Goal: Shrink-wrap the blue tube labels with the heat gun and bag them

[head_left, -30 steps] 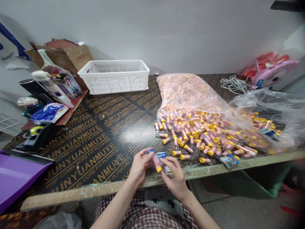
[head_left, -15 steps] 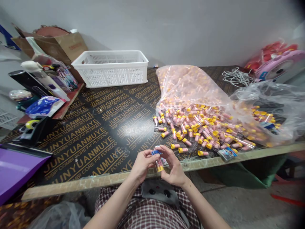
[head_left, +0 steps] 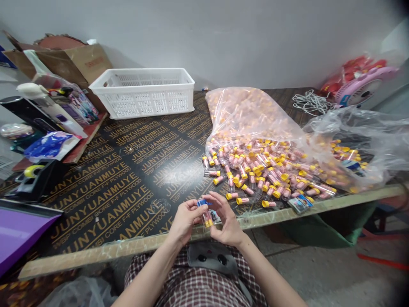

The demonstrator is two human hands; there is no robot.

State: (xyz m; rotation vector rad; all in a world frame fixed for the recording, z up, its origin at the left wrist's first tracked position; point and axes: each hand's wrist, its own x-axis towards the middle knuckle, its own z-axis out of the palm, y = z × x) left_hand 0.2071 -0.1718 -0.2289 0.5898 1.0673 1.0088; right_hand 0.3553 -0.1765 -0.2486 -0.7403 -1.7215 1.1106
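Just above the table's front edge, a small clear tube (head_left: 207, 218) with a yellow cap at its lower end tilts between my hands. A blue label or strip (head_left: 201, 202) lies across its upper part. My left hand (head_left: 185, 219) pinches the tube and the blue strip between thumb and fingers. Curled round from the other side, my right hand (head_left: 227, 224) has its fingertips at the strip and its thumb near the yellow cap. Something pale and coloured partly shows by the right palm; I cannot make it out. To the right spreads a pile of similar tubes (head_left: 255, 170).
A large clear bag (head_left: 252, 111) full of tubes lies behind the pile. A white plastic basket (head_left: 143, 98) stands at the back. A small printed packet (head_left: 299, 204) rests near the front edge. Left are a tape dispenser (head_left: 38, 179) and purple sheet (head_left: 25, 234); right, a pink fan (head_left: 364, 87).
The whole view has shifted slightly, so things appear a little further left. Both hands keep their hold around the tube, with only slight finger movement.
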